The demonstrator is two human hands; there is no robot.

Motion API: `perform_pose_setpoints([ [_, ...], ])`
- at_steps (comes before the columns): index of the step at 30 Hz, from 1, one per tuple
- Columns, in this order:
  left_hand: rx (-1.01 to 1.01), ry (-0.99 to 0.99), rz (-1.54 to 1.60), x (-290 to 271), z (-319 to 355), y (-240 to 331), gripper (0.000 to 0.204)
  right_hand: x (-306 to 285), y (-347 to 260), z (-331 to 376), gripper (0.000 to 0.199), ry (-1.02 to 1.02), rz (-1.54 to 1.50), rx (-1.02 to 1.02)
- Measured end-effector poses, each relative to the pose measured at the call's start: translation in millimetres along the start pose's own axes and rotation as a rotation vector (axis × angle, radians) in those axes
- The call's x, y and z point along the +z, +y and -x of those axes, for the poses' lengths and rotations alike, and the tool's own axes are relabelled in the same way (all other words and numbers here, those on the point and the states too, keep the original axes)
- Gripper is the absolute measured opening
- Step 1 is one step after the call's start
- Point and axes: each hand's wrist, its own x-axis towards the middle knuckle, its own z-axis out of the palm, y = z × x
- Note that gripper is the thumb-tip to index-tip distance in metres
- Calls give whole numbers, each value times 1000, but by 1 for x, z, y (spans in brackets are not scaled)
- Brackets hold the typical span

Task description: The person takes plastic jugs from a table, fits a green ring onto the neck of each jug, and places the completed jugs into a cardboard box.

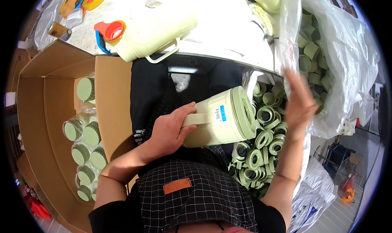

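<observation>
My left hand [173, 127] is wrapped around the handle of a pale green jug [220, 123], which lies tilted over my lap. A ridged green lid [244, 114] sits on its end, and a small blue-and-white barcode label is on its side. Out to the right, my right hand [301, 98] is blurred by motion. Its fingers look stretched and the thumb stands apart, with nothing visible in it. It is beside a clear plastic bag [347, 41] of pale green cups [312, 49] and above a heap of green lid parts [265, 139].
An open cardboard box [114, 106] at the left holds several wrapped jugs with green lids [90, 134]. On the white table [220, 12] lie another pale jug [157, 33], a tape dispenser [112, 31] with red and blue parts, and a can [59, 30].
</observation>
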Motion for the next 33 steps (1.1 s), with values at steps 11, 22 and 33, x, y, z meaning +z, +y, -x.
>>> perform_pose_setpoints([
  [11, 17, -123, -4, -9, -12, 9, 50, 74, 42, -14, 76, -471, -149, 438],
  [22, 531, 354, -317, 33, -297, -65, 12, 85, 68, -6, 54, -296, -253, 383],
  [33, 333, -300, 586, 67, -270, -34, 14, 90, 125, -34, 41, 434, -563, 305],
])
